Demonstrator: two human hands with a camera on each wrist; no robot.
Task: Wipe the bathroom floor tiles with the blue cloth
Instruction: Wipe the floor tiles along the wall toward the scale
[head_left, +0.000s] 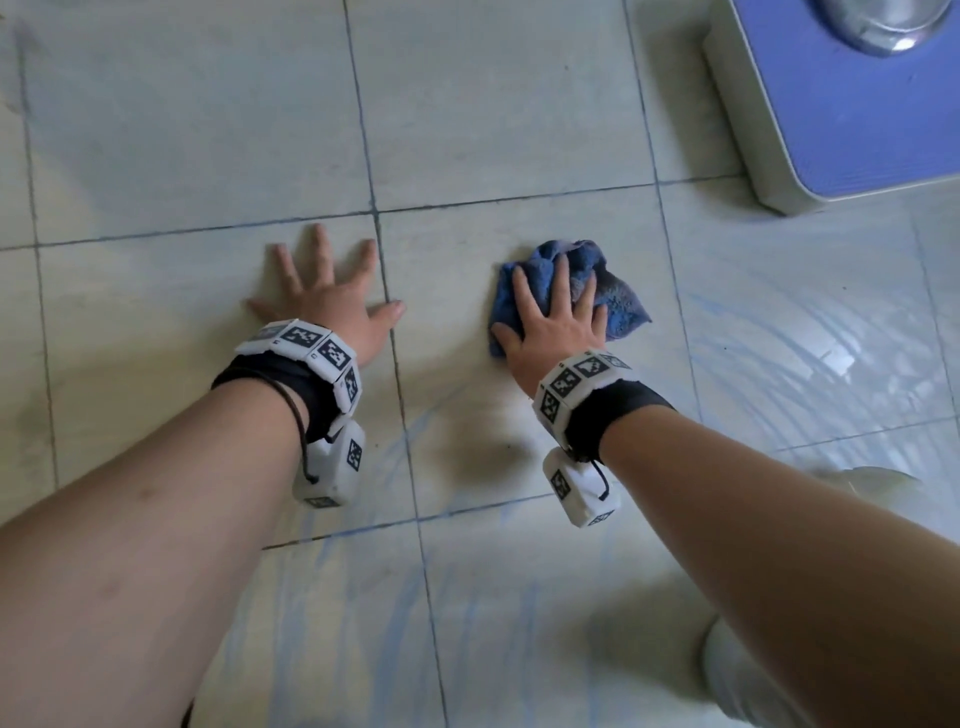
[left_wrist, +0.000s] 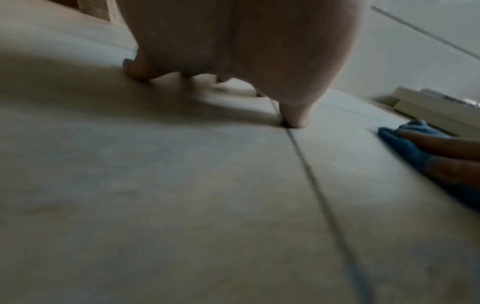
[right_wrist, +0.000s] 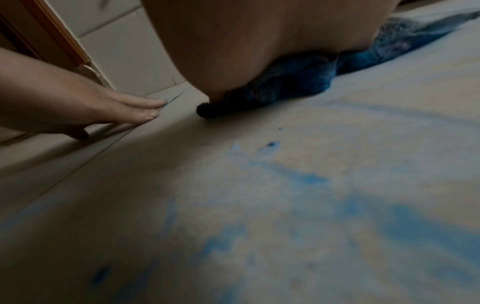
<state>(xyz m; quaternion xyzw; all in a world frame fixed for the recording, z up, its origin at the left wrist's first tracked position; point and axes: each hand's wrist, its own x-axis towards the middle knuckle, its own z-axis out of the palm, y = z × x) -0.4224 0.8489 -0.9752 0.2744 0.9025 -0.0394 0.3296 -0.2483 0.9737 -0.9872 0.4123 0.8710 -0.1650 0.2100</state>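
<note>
A crumpled blue cloth (head_left: 597, 291) lies on the pale floor tiles (head_left: 208, 130) in the middle of the head view. My right hand (head_left: 553, 317) presses flat on it with straight, spread fingers. The cloth (right_wrist: 298, 82) bulges from under the palm in the right wrist view. My left hand (head_left: 332, 301) rests flat on a bare tile to the left of the cloth, fingers spread, thumb across a grout line (head_left: 387, 291). In the left wrist view the cloth (left_wrist: 405, 148) shows at the right edge under the right hand's fingers (left_wrist: 441, 142).
A bathroom scale (head_left: 852, 104) with a blue top stands at the far right. Wet blue streaks (head_left: 810, 338) mark the tiles right of and below the cloth. A white shoe (head_left: 748, 670) shows at the lower right. A tiled wall and wooden door frame (right_wrist: 57, 37) lie left.
</note>
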